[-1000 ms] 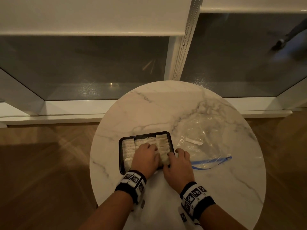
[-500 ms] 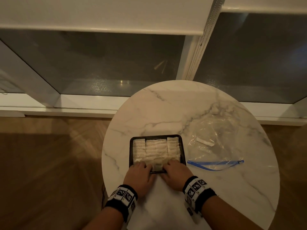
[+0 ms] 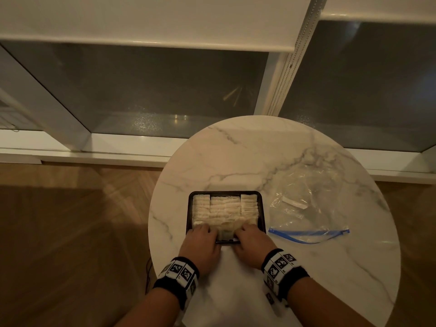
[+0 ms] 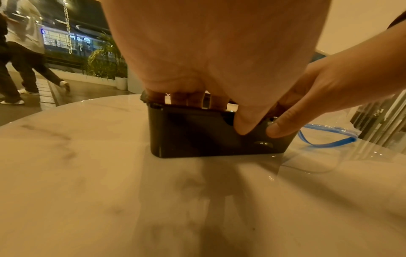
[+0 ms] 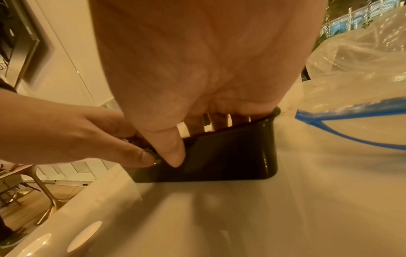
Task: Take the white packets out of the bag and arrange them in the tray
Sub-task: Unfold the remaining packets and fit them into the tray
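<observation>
The black tray (image 3: 225, 192) sits near the front of the round marble table (image 3: 259, 149). White packets (image 3: 224, 211) fill it in three rows. One packet (image 3: 225, 234) stands at the near wall between my hands. My left hand (image 3: 203, 235) and right hand (image 3: 247, 234) both grip the tray's near wall. In the left wrist view, fingers hook over the rim of the tray (image 4: 197, 137) with the thumb on the outer wall. The right wrist view shows the same hold on the tray (image 5: 230, 156). The clear bag (image 3: 309, 199) lies flat to the right.
The bag's blue zip strip (image 3: 306, 233) faces the table's front, and a white strip (image 3: 295, 203) shows on or in the bag; I cannot tell which. Wooden floor (image 3: 70, 232) lies left of the table, and a window wall stands behind it.
A second ago both hands lay on top of the packets in the tray. They have drawn back to the tray's near wall and taken hold of it.
</observation>
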The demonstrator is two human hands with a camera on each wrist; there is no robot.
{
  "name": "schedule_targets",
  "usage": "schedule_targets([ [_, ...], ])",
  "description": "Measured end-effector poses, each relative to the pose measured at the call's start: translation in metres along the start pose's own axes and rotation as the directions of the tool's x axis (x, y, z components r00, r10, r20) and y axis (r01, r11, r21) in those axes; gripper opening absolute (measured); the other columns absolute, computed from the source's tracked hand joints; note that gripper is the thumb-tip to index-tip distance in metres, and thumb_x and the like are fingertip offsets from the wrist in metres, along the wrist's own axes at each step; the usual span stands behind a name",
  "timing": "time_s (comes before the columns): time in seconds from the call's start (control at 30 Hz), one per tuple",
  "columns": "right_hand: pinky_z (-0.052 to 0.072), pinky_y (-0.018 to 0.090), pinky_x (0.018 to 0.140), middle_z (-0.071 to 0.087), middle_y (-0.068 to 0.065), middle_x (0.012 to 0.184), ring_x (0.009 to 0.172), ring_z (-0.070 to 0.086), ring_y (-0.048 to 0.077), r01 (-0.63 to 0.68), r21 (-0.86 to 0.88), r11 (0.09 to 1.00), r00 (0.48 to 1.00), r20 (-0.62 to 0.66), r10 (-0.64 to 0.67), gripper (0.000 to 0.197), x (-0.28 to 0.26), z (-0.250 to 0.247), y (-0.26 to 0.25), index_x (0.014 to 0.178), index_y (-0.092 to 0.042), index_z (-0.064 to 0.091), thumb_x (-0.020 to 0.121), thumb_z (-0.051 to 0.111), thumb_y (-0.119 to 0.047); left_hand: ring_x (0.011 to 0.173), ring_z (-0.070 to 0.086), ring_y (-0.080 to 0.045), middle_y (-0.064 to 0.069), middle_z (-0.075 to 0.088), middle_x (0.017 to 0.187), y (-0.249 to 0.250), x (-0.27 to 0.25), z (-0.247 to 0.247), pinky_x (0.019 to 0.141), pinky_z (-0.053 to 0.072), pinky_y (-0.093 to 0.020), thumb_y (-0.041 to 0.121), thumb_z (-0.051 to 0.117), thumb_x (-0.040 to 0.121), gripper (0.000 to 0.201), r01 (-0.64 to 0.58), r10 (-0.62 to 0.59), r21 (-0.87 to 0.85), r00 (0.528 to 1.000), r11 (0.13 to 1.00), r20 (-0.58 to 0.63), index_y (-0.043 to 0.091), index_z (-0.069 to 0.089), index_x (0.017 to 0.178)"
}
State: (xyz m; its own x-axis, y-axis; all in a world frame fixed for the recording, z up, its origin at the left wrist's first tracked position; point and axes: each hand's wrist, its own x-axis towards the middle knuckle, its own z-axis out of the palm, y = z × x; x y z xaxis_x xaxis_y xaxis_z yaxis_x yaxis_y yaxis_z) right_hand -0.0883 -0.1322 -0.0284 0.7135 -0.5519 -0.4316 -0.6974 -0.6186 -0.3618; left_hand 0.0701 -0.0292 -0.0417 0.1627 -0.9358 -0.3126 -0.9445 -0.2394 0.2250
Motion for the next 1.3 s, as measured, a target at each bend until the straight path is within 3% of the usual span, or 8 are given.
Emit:
schedule_targets([
  [0.1, 0.045, 0.033, 0.094, 0.056, 0.004, 0.119, 0.113, 0.050, 0.022, 0.041, 0.009, 0.999, 0.998, -0.049, -0.040, 0.027, 0.001, -0.003, -0.003, 0.114, -0.018, 0.062, 0.091, 0.052, -0.030, 0.106, 0.054, -0.023, -0.004, 0.060, 0.113, 0.004, 0.002, 0.000, 0.088, 0.043, -0.036, 0.036, 0.041, 0.097, 0.026, -0.040, 0.040, 0.003, 0.999, 0.999, 0.011, 0.022, 0.057, 0.113],
  [0.2, 0.047, 0.037, 0.094, 0.058, 0.005, 0.120, 0.114, 0.052, 0.024, 0.055, 0.012, 0.998, 0.998, 0.011, -0.056, 0.026, 0.003, -0.003, -0.010, 0.112, -0.018, 0.063, 0.091, 0.051, -0.028, 0.112, 0.052, -0.025, -0.005, 0.059, 0.119, 0.007, 0.003, 0.005, 0.092, 0.043, -0.037, 0.035, 0.038, 0.099, 0.030, -0.044, 0.043, 0.029, 0.997, 0.999, 0.058, 0.021, 0.054, 0.120],
  [0.87, 0.037, 0.035, 0.109, 0.050, 0.006, 0.131, 0.126, 0.042, 0.025, 0.041, 0.126, 0.991, 0.996, 0.078, -0.051, 0.037, 0.010, 0.005, -0.008, 0.125, -0.018, 0.059, 0.089, 0.056, -0.029, 0.115, 0.051, -0.022, -0.002, 0.057, 0.124, 0.006, 0.004, 0.010, 0.095, 0.043, -0.035, 0.034, 0.041, 0.095, 0.034, -0.025, 0.026, -0.030, 0.998, 0.999, 0.049, 0.026, 0.053, 0.125],
  [1.0, 0.044, 0.033, 0.101, 0.052, -0.001, 0.118, 0.112, 0.048, 0.016, 0.057, 0.241, 0.969, 0.992, 0.099, -0.083, 0.030, 0.008, -0.003, -0.004, 0.115, -0.022, 0.062, 0.087, 0.060, -0.033, 0.111, 0.053, -0.023, -0.003, 0.057, 0.121, 0.003, 0.000, 0.005, 0.093, 0.046, -0.035, 0.036, 0.043, 0.091, 0.039, -0.015, 0.024, -0.143, 0.998, 0.990, 0.064, 0.024, 0.054, 0.127],
  [1.07, 0.048, 0.031, 0.092, 0.054, -0.006, 0.103, 0.098, 0.050, 0.011, 0.113, 0.292, 0.950, 0.993, 0.009, -0.121, 0.020, 0.005, -0.011, 0.002, 0.103, -0.024, 0.063, 0.087, 0.060, -0.035, 0.102, 0.056, -0.022, -0.003, 0.058, 0.112, 0.000, -0.004, -0.002, 0.085, 0.046, -0.031, 0.039, 0.044, 0.089, 0.034, -0.020, 0.030, -0.186, 0.998, 0.982, 0.051, 0.021, 0.057, 0.116],
  [1.13, 0.048, 0.029, 0.086, 0.056, -0.009, 0.095, 0.093, 0.049, 0.010, 0.171, 0.224, 0.959, 0.977, -0.164, -0.136, 0.014, 0.003, -0.019, 0.012, 0.096, -0.024, 0.064, 0.086, 0.059, -0.031, 0.094, 0.056, -0.023, -0.002, 0.057, 0.102, -0.005, -0.005, -0.010, 0.077, 0.044, -0.030, 0.039, 0.044, 0.089, 0.027, -0.048, 0.050, -0.216, 0.999, 0.975, 0.003, 0.019, 0.058, 0.103],
  [1.2, 0.049, 0.032, 0.082, 0.061, -0.005, 0.095, 0.095, 0.053, 0.016, 0.159, 0.065, 0.985, 0.944, -0.302, -0.133, 0.017, 0.004, -0.026, 0.025, 0.095, -0.021, 0.068, 0.080, 0.060, -0.023, 0.096, 0.057, -0.023, -0.003, 0.057, 0.104, -0.009, -0.001, -0.016, 0.078, 0.046, -0.031, 0.033, 0.046, 0.090, 0.026, -0.073, 0.062, -0.213, 0.996, 0.974, -0.058, 0.017, 0.059, 0.106],
  [1.3, 0.051, 0.038, 0.084, 0.066, -0.003, 0.108, 0.104, 0.058, 0.022, 0.067, -0.164, 0.984, 0.958, -0.265, -0.110, 0.036, 0.010, -0.032, 0.032, 0.108, -0.022, 0.069, 0.072, 0.066, -0.028, 0.121, 0.052, -0.024, -0.005, 0.055, 0.133, -0.005, 0.015, -0.020, 0.102, 0.045, -0.036, 0.027, 0.051, 0.089, 0.045, -0.119, 0.106, -0.135, 0.989, 0.984, -0.101, 0.017, 0.054, 0.133],
])
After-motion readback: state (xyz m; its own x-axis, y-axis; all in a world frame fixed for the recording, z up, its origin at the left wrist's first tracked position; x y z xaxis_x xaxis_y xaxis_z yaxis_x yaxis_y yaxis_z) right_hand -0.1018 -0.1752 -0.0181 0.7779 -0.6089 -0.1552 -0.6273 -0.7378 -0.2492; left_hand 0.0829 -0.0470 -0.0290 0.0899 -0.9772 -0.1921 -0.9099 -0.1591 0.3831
